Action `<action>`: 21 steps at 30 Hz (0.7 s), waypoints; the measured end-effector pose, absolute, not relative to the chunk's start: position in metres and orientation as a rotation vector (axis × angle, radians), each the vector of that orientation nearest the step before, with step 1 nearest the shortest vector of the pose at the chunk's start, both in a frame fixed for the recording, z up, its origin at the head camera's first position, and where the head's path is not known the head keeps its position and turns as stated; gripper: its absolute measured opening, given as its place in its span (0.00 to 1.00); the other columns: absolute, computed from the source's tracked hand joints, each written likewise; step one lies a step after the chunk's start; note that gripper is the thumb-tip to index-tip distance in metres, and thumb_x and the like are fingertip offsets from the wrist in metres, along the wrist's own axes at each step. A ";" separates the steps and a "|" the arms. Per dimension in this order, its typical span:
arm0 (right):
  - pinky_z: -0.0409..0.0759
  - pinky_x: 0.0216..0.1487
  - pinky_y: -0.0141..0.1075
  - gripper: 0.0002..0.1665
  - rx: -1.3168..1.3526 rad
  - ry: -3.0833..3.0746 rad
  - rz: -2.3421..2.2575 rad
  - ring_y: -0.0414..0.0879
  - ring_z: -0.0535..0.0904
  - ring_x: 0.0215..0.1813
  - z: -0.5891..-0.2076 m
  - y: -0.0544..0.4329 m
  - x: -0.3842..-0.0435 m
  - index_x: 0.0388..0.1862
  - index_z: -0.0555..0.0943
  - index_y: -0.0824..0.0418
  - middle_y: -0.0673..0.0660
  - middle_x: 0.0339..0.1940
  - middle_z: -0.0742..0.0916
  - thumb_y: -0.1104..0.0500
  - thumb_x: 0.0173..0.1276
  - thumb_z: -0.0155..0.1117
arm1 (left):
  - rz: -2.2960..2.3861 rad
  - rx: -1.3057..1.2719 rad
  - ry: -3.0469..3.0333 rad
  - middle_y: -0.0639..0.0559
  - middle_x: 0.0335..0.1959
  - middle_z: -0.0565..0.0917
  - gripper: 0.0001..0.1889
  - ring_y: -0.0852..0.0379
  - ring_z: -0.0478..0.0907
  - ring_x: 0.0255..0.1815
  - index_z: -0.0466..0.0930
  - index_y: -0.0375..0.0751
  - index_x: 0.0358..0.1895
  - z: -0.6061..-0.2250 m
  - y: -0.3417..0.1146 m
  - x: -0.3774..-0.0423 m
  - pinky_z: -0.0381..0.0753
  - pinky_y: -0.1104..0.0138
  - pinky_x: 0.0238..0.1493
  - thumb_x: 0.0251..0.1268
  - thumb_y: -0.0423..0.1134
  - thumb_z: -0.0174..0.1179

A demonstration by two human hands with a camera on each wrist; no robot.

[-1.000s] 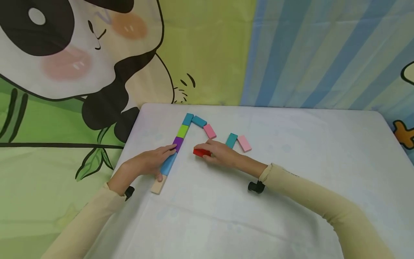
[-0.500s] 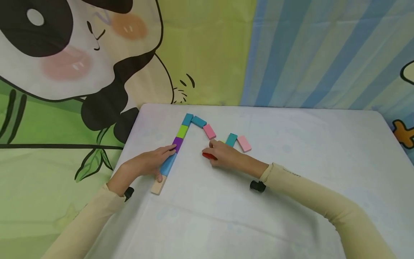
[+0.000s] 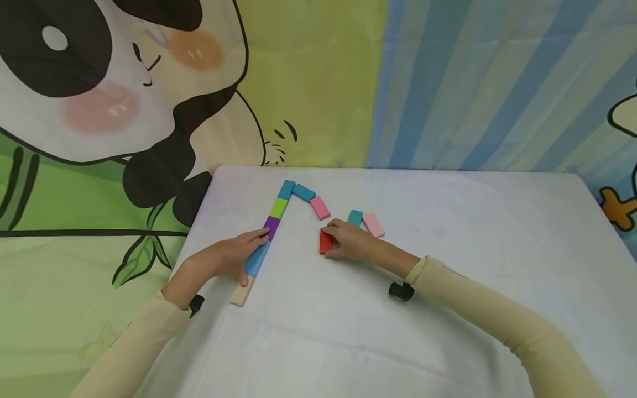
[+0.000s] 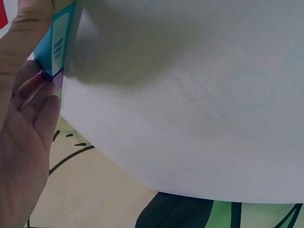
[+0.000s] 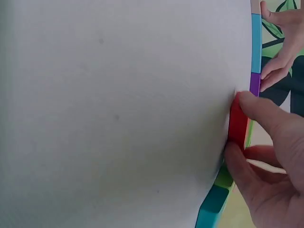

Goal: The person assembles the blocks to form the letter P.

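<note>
A straight row of flat blocks slants across the left of the table: teal [image 3: 286, 189], lime green [image 3: 278, 208], purple [image 3: 271, 225], blue [image 3: 256, 260] and plain wood [image 3: 241, 292]. My left hand [image 3: 226, 260] rests along its outer side, fingertips at the purple block and thumb at the wooden one. My right hand [image 3: 357, 243] pinches a red block [image 3: 325, 242] by its two ends, between thumb and fingers. In the right wrist view, the red block [image 5: 238, 121] stands just before a green block [image 5: 224, 176], mostly hidden by the hand in the head view.
From the row's far end, another teal block [image 3: 303, 192] and a pink block [image 3: 320, 208] curve rightward. Beyond my right hand lie a teal block [image 3: 355, 217] and a lighter pink block [image 3: 373, 225]. The white table [image 3: 473, 221] meets a panda-printed cloth [image 3: 308, 83] behind.
My right hand has moved right with the red block and turned it, so it now lies lengthwise away from me. The left hand stays at the row.
</note>
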State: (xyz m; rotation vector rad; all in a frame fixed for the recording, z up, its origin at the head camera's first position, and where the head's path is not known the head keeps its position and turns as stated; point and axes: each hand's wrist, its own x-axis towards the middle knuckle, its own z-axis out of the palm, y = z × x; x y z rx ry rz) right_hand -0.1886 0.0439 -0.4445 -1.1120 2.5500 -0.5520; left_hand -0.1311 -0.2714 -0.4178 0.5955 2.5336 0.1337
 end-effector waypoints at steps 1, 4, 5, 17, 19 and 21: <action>0.83 0.55 0.37 0.37 -1.084 2.582 -0.566 0.51 0.76 0.58 -0.446 0.044 -0.188 0.65 0.73 0.68 0.62 0.61 0.78 0.50 0.62 0.71 | 0.126 0.602 2.532 0.41 0.80 0.48 0.60 0.39 0.50 0.79 0.47 0.37 0.77 -0.418 -0.271 -0.131 0.66 0.48 0.71 0.42 0.50 0.75; 0.84 0.54 0.38 0.36 -1.020 2.674 -0.590 0.51 0.78 0.58 -0.449 0.043 -0.187 0.62 0.75 0.68 0.61 0.59 0.80 0.49 0.61 0.72 | 0.108 0.626 2.535 0.41 0.79 0.48 0.60 0.39 0.51 0.79 0.47 0.37 0.77 -0.418 -0.271 -0.130 0.66 0.48 0.71 0.42 0.51 0.75; 0.84 0.54 0.38 0.36 -1.001 2.695 -0.599 0.51 0.78 0.58 -0.450 0.043 -0.188 0.62 0.76 0.67 0.61 0.59 0.80 0.49 0.60 0.72 | 0.105 0.633 2.538 0.41 0.80 0.48 0.60 0.39 0.51 0.79 0.48 0.36 0.77 -0.418 -0.271 -0.130 0.67 0.49 0.70 0.42 0.51 0.75; 0.85 0.51 0.39 0.37 -0.914 2.788 -0.637 0.51 0.79 0.52 -0.451 0.041 -0.193 0.63 0.76 0.65 0.63 0.56 0.80 0.47 0.59 0.72 | 0.108 0.668 2.548 0.42 0.80 0.47 0.59 0.40 0.49 0.79 0.49 0.36 0.77 -0.419 -0.275 -0.133 0.68 0.49 0.70 0.42 0.52 0.74; 0.86 0.49 0.39 0.37 -0.913 2.800 -0.634 0.51 0.78 0.51 -0.452 0.040 -0.193 0.62 0.76 0.65 0.63 0.55 0.80 0.46 0.59 0.72 | 0.102 0.674 2.549 0.42 0.80 0.47 0.59 0.40 0.50 0.79 0.49 0.36 0.77 -0.419 -0.276 -0.132 0.68 0.50 0.70 0.42 0.53 0.73; 0.86 0.48 0.38 0.37 -0.912 2.809 -0.628 0.50 0.78 0.50 -0.452 0.040 -0.193 0.62 0.77 0.65 0.62 0.55 0.80 0.45 0.59 0.72 | 0.102 0.679 2.548 0.42 0.80 0.47 0.59 0.40 0.50 0.79 0.49 0.36 0.77 -0.419 -0.276 -0.132 0.68 0.50 0.70 0.42 0.53 0.74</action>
